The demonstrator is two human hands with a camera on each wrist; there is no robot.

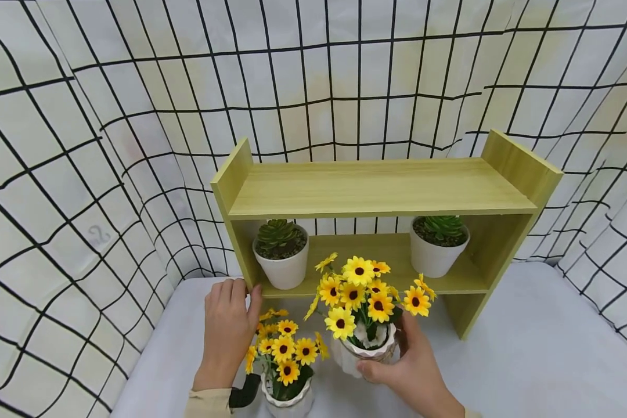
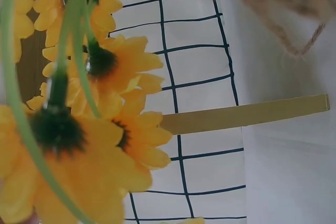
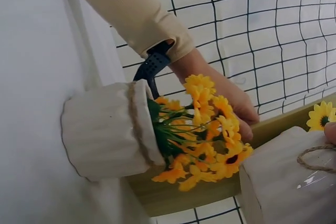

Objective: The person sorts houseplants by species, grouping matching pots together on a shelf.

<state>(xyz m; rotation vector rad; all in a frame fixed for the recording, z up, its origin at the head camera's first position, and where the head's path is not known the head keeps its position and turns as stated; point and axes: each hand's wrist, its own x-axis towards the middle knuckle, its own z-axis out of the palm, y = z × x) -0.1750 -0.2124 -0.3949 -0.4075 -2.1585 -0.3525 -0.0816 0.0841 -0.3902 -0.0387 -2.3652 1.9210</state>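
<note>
My right hand holds a white pot of artificial sunflowers in front of the wooden shelf, thumb on the near side of the pot. In the right wrist view the held pot shows a twine bow and appears tilted. My left hand grips the lower front edge of the shelf's left side panel, thumb on the inner side. A second white pot of sunflowers stands on the table just right of my left wrist. Its yellow blooms fill much of the left wrist view.
Two white pots with succulents, one at left and one at right, stand on the lower shelf board. White walls with a black grid enclose the back and sides. A pale cloth covers the table.
</note>
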